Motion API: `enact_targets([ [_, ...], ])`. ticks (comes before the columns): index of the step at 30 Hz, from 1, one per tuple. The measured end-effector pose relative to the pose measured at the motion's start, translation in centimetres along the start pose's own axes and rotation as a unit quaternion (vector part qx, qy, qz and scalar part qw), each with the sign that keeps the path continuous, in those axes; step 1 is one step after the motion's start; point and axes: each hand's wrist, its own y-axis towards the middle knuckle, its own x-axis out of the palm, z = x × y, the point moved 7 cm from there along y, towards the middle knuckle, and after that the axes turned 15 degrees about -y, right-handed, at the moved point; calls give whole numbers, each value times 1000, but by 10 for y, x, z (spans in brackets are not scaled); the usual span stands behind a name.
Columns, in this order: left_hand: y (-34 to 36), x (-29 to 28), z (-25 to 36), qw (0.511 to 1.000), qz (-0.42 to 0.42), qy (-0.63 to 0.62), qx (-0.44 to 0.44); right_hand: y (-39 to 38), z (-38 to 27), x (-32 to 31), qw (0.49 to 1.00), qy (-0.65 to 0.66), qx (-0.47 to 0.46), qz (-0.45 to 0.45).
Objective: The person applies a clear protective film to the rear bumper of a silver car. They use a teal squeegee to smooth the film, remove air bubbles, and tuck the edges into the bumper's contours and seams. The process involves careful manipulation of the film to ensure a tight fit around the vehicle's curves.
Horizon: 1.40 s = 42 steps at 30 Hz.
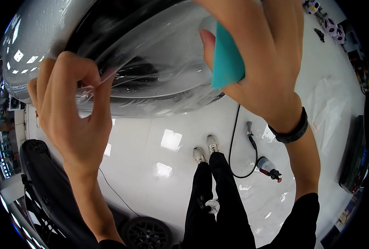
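A clear plastic film (163, 62) lies wrinkled and wet over a dark lamp-like section (93, 25) of a curved grey body panel (24, 50). At the left of the panel, my left hand (70, 108) pinches the film's edge between thumb and forefinger, with the other fingers curled. At the right, my right hand (263, 70) grips a teal squeegee (226, 58) against or just above the film; exact contact is hard to see. A dark band is on my right wrist.
A black car (47, 191) with a dark wheel (147, 232) stands at lower left. On the white floor (168, 124) lie a hose (231, 149), a spray bottle (267, 166) and a translucent sheet (327, 108). Several items (329, 25) line the right edge, beside a dark case (352, 153).
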Motion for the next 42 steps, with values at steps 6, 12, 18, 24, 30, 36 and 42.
enact_targets([
  [6,-9,19,-7,976,30,210,39,-37,-20,7,998,49,11,-25],
  [12,-41,27,52,983,9,132,127,-83,-39,24,984,63,13,-168],
  [18,-68,70,35,985,-128,109,38,-80,-42,36,981,66,22,-180],
  [24,-66,69,27,986,-161,38,-9,-74,-42,42,976,85,10,-201],
  [30,-61,68,32,984,-179,12,-19,-72,-40,43,977,101,-11,-186],
  [36,-62,67,36,991,-133,28,-4,-50,-21,11,985,139,32,-101],
  [42,-66,74,42,985,-139,100,19,-1,5,-4,996,72,-18,-57],
])
